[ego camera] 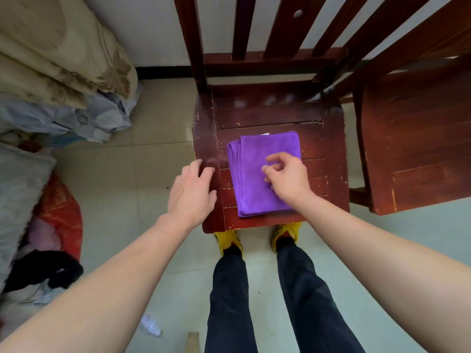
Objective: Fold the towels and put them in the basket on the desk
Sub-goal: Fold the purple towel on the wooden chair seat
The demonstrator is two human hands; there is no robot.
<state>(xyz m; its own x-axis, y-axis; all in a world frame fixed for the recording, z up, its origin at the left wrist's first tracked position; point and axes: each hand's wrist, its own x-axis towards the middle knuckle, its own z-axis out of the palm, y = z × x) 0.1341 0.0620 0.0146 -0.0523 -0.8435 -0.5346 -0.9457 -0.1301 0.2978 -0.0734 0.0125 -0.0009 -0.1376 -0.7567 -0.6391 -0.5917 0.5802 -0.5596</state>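
A purple towel lies folded into a neat rectangle on the seat of a dark red wooden chair. My right hand hovers over the towel's right half with fingers loosely curled and apart, holding nothing. Left of the towel, my left hand is spread open above the seat's left edge, empty. No basket or desk is in view.
A second wooden chair stands close on the right. Piled bedding and bags fill the left side, with red and black cloth on the tiled floor. My legs and yellow shoes stand at the seat's front edge.
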